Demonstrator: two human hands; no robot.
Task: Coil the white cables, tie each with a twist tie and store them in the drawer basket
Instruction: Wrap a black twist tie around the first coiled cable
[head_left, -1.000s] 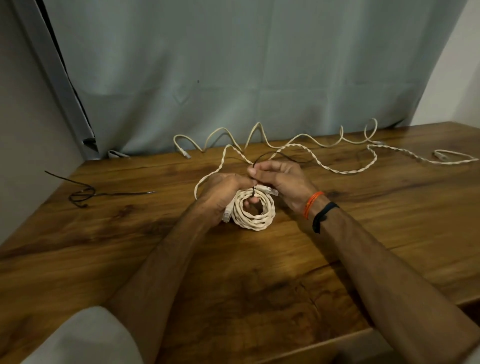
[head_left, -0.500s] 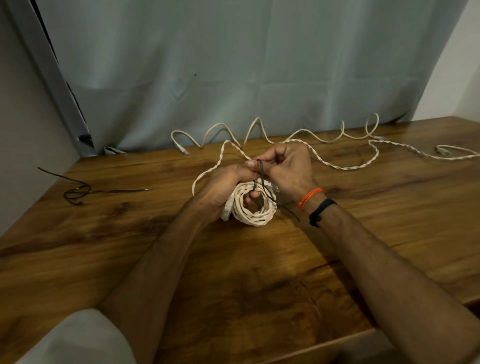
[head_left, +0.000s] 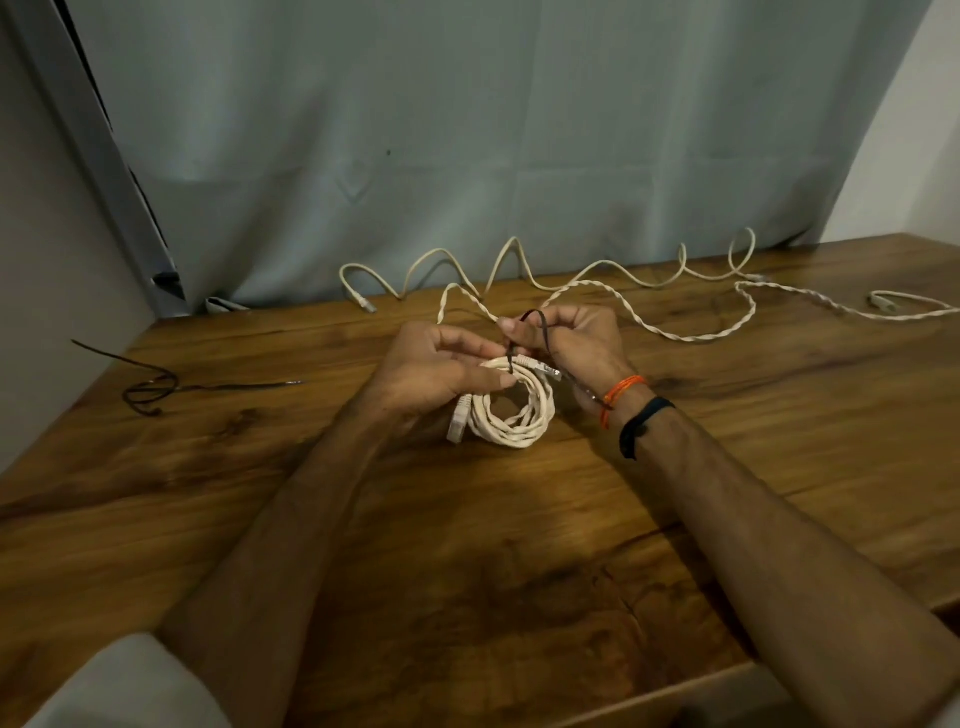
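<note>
From the head camera, a wooden table (head_left: 519, 545) fills most of the view, with a grey curtain (head_left: 441, 145) hanging behind it.

Near the middle of the table sits a coil (head_left: 511, 415) of white cable, wound into a ring. The left hand (head_left: 431, 371) holds the coil at its left side, with the thumb and fingers curled round the loops. A white plug (head_left: 457, 423) sticks out under this hand.

The right hand (head_left: 574, 343) is just above the top of the coil. Its fingers are bent and pinch a thin black tie (head_left: 540, 332). The tie makes a small arch at the fingertips and runs down to the top of the coil. The right wrist wears an orange band (head_left: 621, 392) and a black band (head_left: 641, 421).

Behind the hands, a long loose cable (head_left: 691, 338) lies in wavy bends along the back of the table, out to the right edge. It is not coiled.

Far to the left, well apart from the hands, more black ties (head_left: 150, 392) lie on the table in a small tangle.
</note>
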